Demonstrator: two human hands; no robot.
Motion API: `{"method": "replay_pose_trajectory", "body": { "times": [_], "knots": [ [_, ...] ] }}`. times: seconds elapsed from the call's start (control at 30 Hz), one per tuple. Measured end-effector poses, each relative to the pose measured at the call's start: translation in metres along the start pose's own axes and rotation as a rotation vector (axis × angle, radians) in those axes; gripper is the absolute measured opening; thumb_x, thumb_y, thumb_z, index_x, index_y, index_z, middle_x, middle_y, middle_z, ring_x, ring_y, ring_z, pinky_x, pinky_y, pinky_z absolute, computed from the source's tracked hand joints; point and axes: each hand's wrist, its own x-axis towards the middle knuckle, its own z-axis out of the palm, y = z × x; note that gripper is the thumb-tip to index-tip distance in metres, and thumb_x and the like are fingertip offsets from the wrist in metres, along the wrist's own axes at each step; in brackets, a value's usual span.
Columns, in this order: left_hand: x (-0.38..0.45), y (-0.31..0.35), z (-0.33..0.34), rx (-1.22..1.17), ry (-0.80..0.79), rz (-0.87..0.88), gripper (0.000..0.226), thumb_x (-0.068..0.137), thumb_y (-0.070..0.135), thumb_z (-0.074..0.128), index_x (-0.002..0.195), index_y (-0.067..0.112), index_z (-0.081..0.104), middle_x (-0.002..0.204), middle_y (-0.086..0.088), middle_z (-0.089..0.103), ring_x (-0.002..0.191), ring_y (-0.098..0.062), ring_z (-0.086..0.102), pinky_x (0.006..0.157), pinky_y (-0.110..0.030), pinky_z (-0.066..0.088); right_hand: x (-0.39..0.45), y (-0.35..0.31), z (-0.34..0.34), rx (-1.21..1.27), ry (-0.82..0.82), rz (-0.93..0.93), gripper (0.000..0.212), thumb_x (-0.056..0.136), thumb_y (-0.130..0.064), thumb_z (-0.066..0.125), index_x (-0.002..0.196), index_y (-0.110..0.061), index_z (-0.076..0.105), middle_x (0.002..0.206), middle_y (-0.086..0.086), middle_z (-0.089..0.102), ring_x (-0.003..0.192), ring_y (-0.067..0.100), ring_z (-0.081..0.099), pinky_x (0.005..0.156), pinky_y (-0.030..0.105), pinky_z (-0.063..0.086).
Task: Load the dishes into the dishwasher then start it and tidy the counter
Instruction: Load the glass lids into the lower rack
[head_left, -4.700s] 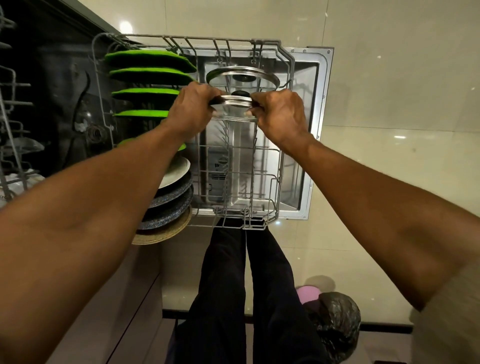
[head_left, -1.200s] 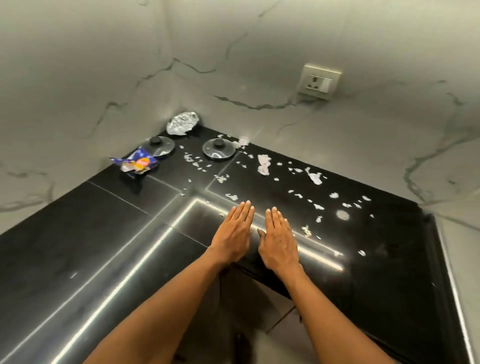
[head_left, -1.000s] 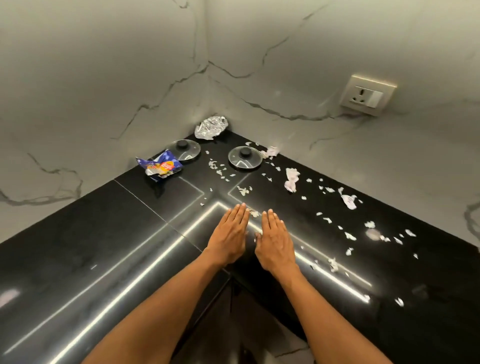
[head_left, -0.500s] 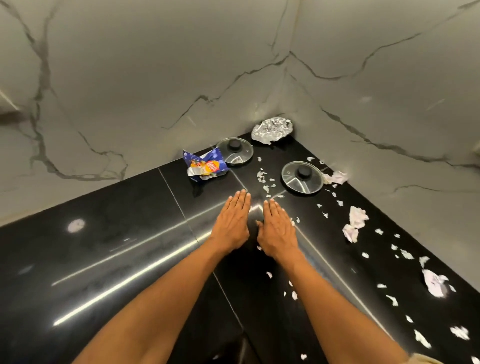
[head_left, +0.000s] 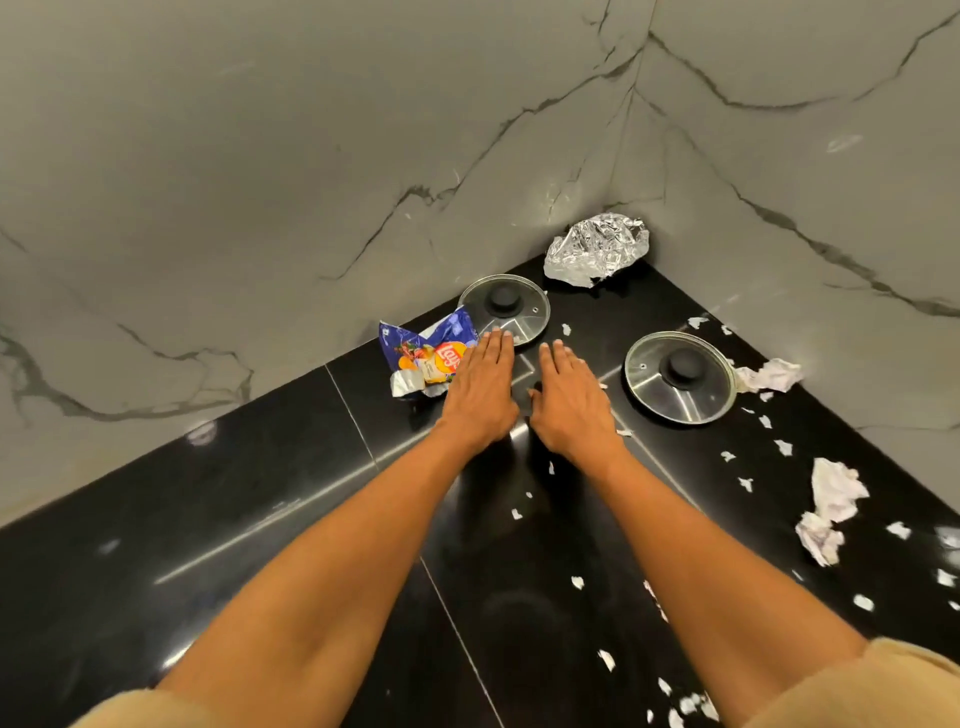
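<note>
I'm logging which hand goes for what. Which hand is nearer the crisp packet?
Left. The left hand lies right beside the crisp packet, overlapping its right edge in this view. The right hand is farther right, beyond the left hand.

Both arms reach forward, nearly parallel. The left hand (head_left: 480, 392) and right hand (head_left: 570, 405) lie side by side, palms down, fingers (head_left: 498, 348) straight and together, toward the surface's (head_left: 260, 493) far corner.
</note>
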Motion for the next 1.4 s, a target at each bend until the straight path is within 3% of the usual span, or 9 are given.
{"method": "replay_pose_trajectory", "body": {
  "times": [0.2, 0.47, 0.6, 0.73, 0.97, 1.17, 1.27, 1.4],
  "knots": [
    [0.042, -0.020, -0.001, 0.027, -0.032, -0.018, 0.088, 0.087, 0.019, 0.061, 0.159, 0.011, 0.010, 0.166, -0.011, 0.011, 0.154, -0.024, 0.007, 0.125, -0.038, 0.006, 0.074, -0.006, -0.010, 0.047, -0.014, -0.060, 0.068, 0.098, -0.015, 0.047, 0.160, -0.013, 0.019, 0.166, 0.020, 0.014, 0.154, 0.033, 0.014, 0.124, 0.044, 0.020],
    [0.042, -0.037, -0.003, -0.006, -0.107, 0.006, 0.082, 0.081, 0.018, 0.067, 0.154, 0.010, 0.030, 0.160, -0.016, 0.028, 0.148, -0.032, 0.026, 0.123, -0.044, 0.022, 0.126, -0.022, -0.017, 0.004, -0.149, -0.179, 0.075, 0.098, -0.020, 0.059, 0.161, -0.020, 0.018, 0.168, 0.014, 0.008, 0.154, 0.032, 0.012, 0.122, 0.041, 0.019],
    [0.032, -0.046, 0.001, 0.035, -0.108, 0.049, 0.081, 0.079, 0.016, 0.068, 0.153, 0.010, 0.034, 0.160, -0.015, 0.029, 0.146, -0.031, 0.030, 0.121, -0.042, 0.027, 0.127, -0.029, -0.018, 0.003, -0.097, -0.138, 0.066, 0.092, -0.014, 0.065, 0.152, -0.016, 0.039, 0.155, 0.017, 0.030, 0.138, 0.040, 0.037, 0.108, 0.045, 0.039],
    [0.015, -0.053, 0.012, 0.039, 0.001, 0.083, 0.074, 0.079, 0.011, 0.066, 0.149, 0.009, 0.041, 0.157, -0.012, 0.036, 0.145, -0.026, 0.034, 0.122, -0.038, 0.024, 0.116, -0.026, -0.016, 0.043, -0.007, -0.058, 0.049, 0.088, -0.009, 0.065, 0.135, -0.012, 0.052, 0.137, 0.018, 0.039, 0.123, 0.039, 0.045, 0.095, 0.045, 0.047],
    [-0.011, -0.045, 0.020, 0.025, 0.046, 0.170, 0.069, 0.088, 0.013, 0.060, 0.152, 0.010, 0.035, 0.160, -0.010, 0.032, 0.148, -0.024, 0.029, 0.124, -0.037, 0.018, 0.077, -0.015, -0.016, 0.061, 0.025, -0.014, 0.038, 0.096, -0.013, 0.060, 0.132, -0.018, 0.054, 0.131, 0.015, 0.051, 0.122, 0.033, 0.043, 0.092, 0.041, 0.044],
    [-0.031, -0.029, 0.009, -0.029, 0.215, 0.235, 0.078, 0.084, 0.001, 0.064, 0.154, 0.007, 0.030, 0.162, -0.012, 0.024, 0.152, -0.024, 0.019, 0.125, -0.037, 0.015, 0.049, -0.023, -0.044, 0.170, -0.010, 0.001, 0.036, 0.098, -0.022, 0.057, 0.133, -0.020, 0.057, 0.119, 0.017, 0.061, 0.120, 0.035, 0.046, 0.090, 0.042, 0.047],
    [-0.040, -0.020, -0.005, -0.063, 0.347, 0.286, 0.069, 0.083, -0.005, 0.068, 0.147, 0.004, 0.044, 0.154, -0.015, 0.040, 0.146, -0.027, 0.034, 0.122, -0.037, 0.024, 0.033, -0.026, -0.065, 0.284, -0.026, 0.054, 0.033, 0.097, -0.029, 0.061, 0.130, -0.027, 0.063, 0.120, 0.018, 0.064, 0.121, 0.036, 0.053, 0.096, 0.043, 0.050],
    [-0.059, -0.004, -0.024, -0.139, 0.505, 0.397, 0.041, 0.089, 0.000, 0.065, 0.130, -0.002, 0.061, 0.135, -0.020, 0.060, 0.128, -0.031, 0.056, 0.115, -0.037, 0.036, 0.001, -0.027, -0.090, 0.391, -0.039, 0.053, 0.032, 0.093, -0.031, 0.067, 0.125, -0.028, 0.069, 0.121, 0.005, 0.071, 0.116, 0.026, 0.063, 0.097, 0.037, 0.051]
  ]
}}
